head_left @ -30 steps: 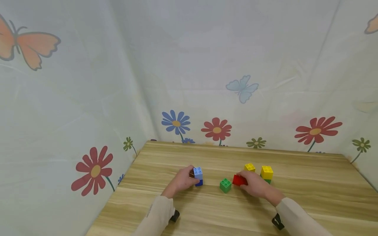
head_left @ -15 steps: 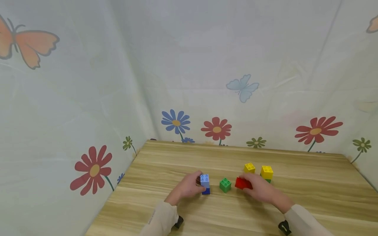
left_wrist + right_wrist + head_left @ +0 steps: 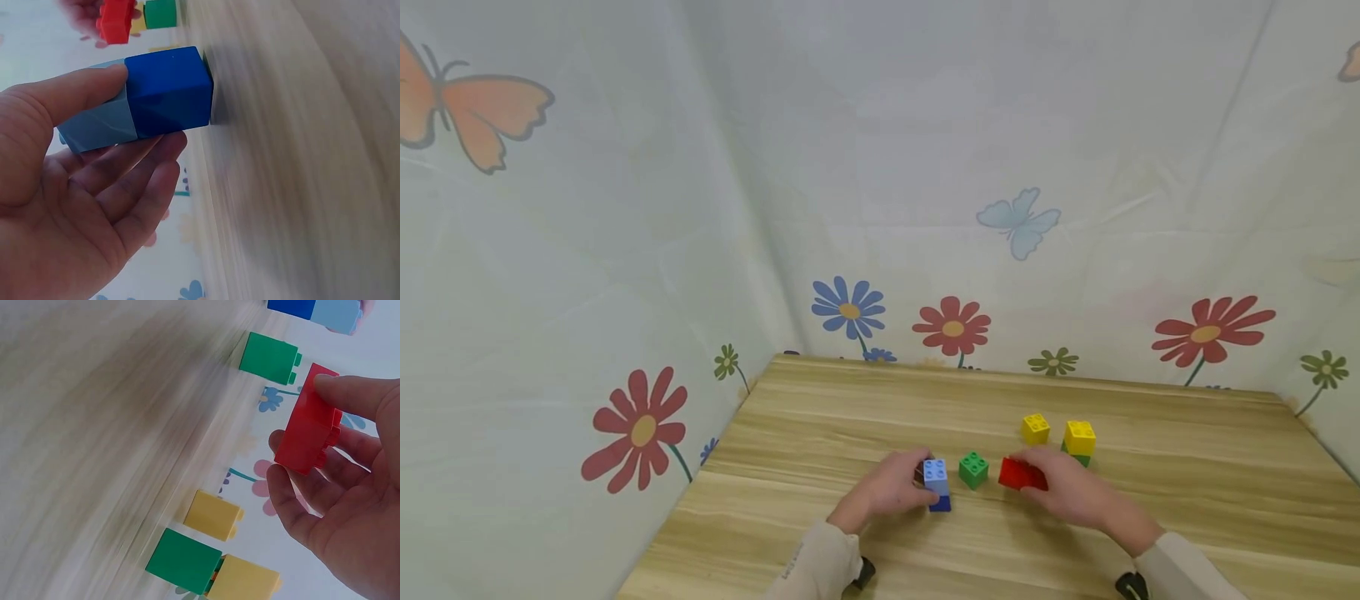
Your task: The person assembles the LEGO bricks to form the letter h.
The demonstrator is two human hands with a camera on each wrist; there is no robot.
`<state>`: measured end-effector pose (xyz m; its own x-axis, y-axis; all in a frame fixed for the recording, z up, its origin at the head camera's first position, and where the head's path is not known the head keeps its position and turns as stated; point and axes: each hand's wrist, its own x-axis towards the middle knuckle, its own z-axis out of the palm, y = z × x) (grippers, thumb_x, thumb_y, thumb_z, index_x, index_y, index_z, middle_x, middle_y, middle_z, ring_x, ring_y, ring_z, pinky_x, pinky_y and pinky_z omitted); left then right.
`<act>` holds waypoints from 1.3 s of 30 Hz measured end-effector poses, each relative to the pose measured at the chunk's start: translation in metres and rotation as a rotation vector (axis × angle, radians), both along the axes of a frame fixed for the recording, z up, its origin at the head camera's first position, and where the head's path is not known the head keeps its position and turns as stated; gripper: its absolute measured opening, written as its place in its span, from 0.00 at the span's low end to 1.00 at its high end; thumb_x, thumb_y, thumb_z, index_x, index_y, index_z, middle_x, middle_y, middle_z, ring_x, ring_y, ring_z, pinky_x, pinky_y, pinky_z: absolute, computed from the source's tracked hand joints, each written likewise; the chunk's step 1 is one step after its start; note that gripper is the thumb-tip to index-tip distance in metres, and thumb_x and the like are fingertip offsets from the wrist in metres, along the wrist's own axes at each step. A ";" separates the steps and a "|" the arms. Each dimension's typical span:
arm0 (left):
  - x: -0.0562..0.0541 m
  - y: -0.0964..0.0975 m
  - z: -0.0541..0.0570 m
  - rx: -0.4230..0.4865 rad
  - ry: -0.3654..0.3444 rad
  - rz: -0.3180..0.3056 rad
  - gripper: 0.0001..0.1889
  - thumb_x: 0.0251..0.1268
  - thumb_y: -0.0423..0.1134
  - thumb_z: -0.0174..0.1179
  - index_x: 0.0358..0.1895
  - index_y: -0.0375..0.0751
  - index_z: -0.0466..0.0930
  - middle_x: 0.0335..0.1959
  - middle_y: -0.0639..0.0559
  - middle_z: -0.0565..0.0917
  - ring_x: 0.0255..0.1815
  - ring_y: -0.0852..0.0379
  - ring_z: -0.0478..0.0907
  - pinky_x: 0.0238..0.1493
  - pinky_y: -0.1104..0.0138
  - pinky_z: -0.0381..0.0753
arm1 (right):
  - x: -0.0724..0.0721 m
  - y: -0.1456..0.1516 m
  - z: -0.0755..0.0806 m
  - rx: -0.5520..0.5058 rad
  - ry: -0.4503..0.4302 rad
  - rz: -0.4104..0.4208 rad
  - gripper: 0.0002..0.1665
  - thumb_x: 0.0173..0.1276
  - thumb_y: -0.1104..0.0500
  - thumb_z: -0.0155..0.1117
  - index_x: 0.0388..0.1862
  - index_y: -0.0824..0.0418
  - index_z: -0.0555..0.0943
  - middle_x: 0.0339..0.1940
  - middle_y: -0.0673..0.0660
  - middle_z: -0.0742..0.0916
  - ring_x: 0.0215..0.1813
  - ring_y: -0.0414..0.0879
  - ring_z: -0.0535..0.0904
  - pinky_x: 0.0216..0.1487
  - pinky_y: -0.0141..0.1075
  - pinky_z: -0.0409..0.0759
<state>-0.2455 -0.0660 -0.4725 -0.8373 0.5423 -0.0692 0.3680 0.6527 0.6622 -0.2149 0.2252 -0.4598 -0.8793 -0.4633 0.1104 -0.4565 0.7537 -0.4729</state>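
Note:
In the head view my left hand [image 3: 891,486] grips a two-brick stack, a light blue brick [image 3: 936,475] on top of a dark blue brick [image 3: 169,90]. The stack is upright, low at the tabletop; whether it touches the wood I cannot tell. My right hand [image 3: 1071,487] pinches a red brick [image 3: 309,422] between thumb and fingers. The wrist view shows that brick held off the table. Between the two hands a single green brick [image 3: 973,470] stands on the table, just right of the blue stack and apart from it.
Behind the right hand sits a lone yellow brick [image 3: 1036,428]. Beside it stands another stack, a yellow brick [image 3: 1080,433] on a green brick [image 3: 184,560]. The wooden table [image 3: 820,400] ends at a flower-printed cloth backdrop [image 3: 880,167].
My left hand has carried the blue stack right and nearer to me, closer to the green brick. My right hand has shifted slightly right and nearer, keeping the red brick.

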 end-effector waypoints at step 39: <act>0.025 0.041 0.001 -0.036 0.051 -0.101 0.22 0.52 0.40 0.71 0.50 0.49 0.74 0.33 0.65 0.78 0.35 0.70 0.74 0.38 0.73 0.74 | 0.026 -0.022 0.022 -0.042 0.031 0.089 0.22 0.63 0.58 0.66 0.56 0.54 0.77 0.51 0.44 0.79 0.47 0.40 0.73 0.48 0.39 0.77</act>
<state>-0.2201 -0.0249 -0.4714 -0.7817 0.6217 -0.0492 0.4655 0.6341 0.6175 -0.1885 0.2035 -0.4382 -0.8305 -0.5341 0.1581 -0.5360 0.6894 -0.4873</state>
